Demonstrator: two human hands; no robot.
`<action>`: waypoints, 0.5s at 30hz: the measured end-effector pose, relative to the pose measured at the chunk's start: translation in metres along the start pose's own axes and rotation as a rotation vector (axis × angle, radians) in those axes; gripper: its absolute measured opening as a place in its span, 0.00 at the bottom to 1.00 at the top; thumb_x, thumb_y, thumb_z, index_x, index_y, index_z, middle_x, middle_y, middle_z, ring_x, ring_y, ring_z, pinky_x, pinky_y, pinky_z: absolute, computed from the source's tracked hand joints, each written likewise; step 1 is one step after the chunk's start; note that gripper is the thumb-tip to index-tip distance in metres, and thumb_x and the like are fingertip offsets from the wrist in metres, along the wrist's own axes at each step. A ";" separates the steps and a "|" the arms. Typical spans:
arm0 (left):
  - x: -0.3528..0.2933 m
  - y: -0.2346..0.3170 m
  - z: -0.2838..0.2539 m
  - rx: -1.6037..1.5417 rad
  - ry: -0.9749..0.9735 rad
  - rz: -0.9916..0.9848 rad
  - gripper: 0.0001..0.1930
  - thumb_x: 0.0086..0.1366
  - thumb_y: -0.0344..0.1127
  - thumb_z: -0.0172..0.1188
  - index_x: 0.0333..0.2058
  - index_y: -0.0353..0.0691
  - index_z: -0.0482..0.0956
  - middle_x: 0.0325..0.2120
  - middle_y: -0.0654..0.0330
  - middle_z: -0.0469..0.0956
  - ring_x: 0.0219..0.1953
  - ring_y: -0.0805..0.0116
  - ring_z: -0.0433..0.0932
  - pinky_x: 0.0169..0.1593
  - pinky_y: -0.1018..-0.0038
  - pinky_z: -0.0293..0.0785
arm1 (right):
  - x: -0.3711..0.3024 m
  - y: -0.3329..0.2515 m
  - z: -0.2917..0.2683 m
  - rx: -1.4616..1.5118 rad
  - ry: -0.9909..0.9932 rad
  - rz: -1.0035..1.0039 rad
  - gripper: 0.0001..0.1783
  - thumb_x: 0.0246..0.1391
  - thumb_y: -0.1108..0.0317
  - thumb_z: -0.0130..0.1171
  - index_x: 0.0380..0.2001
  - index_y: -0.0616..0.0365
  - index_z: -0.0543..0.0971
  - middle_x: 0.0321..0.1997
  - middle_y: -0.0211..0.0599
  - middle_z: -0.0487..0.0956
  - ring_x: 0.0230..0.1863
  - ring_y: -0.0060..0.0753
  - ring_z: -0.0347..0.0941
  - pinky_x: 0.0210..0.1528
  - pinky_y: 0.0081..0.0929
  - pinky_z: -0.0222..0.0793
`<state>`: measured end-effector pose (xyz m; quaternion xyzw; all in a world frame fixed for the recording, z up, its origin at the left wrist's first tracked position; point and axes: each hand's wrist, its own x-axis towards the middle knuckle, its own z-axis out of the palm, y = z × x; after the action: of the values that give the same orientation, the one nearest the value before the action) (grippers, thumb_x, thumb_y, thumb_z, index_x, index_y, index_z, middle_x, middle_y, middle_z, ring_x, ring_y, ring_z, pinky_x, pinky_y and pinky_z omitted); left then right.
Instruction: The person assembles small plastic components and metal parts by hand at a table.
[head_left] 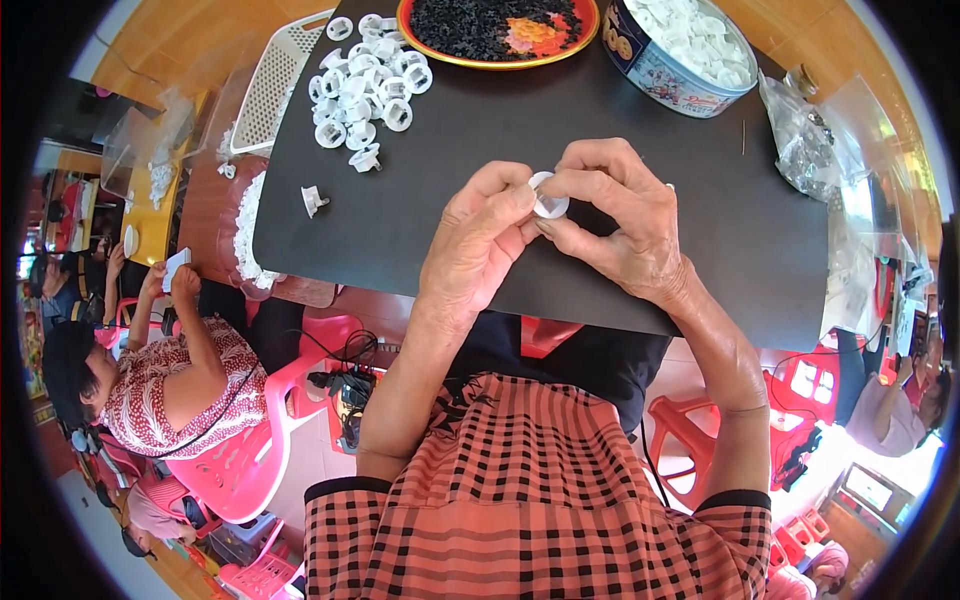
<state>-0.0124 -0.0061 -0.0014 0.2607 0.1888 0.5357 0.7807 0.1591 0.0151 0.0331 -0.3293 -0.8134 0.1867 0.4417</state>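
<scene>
Between my two hands, just above the near part of the dark table, is a small round white plastic piece. My left hand pinches its left edge with thumb and fingers. From the other side my right hand grips it, thumb below and forefinger across its upper part. The fingers hide some of the piece, and I cannot make out whether a smaller part sits in it. To the left, a similar white piece lies alone on the table, near a heap of such pieces.
A red-rimmed tray of small black parts stands at the far edge. Right of it is a round tin full of white parts. Clear plastic bags lie at the right, a white basket at the left. Another person sits at left.
</scene>
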 end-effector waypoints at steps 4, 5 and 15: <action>0.000 -0.001 0.004 0.036 0.045 0.072 0.12 0.65 0.33 0.56 0.43 0.33 0.71 0.38 0.57 0.75 0.42 0.70 0.75 0.48 0.72 0.72 | 0.002 0.001 -0.001 0.002 0.038 0.001 0.18 0.34 0.78 0.69 0.34 0.53 0.80 0.38 0.31 0.75 0.37 0.30 0.73 0.35 0.25 0.73; 0.000 -0.001 0.004 0.033 0.045 0.095 0.12 0.64 0.33 0.56 0.44 0.33 0.70 0.38 0.57 0.75 0.42 0.70 0.76 0.47 0.72 0.72 | 0.002 0.001 -0.001 -0.002 0.063 0.001 0.19 0.34 0.77 0.69 0.34 0.52 0.80 0.39 0.31 0.76 0.37 0.31 0.74 0.35 0.25 0.73; -0.001 -0.001 0.007 0.098 0.060 0.102 0.14 0.65 0.32 0.55 0.46 0.31 0.67 0.40 0.55 0.74 0.43 0.67 0.76 0.50 0.71 0.73 | 0.002 0.004 0.000 0.010 0.015 0.011 0.18 0.33 0.77 0.69 0.33 0.51 0.80 0.38 0.28 0.74 0.36 0.28 0.71 0.33 0.24 0.71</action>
<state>-0.0085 -0.0090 0.0035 0.2919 0.2244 0.5724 0.7327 0.1602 0.0191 0.0321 -0.3328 -0.8074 0.1907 0.4482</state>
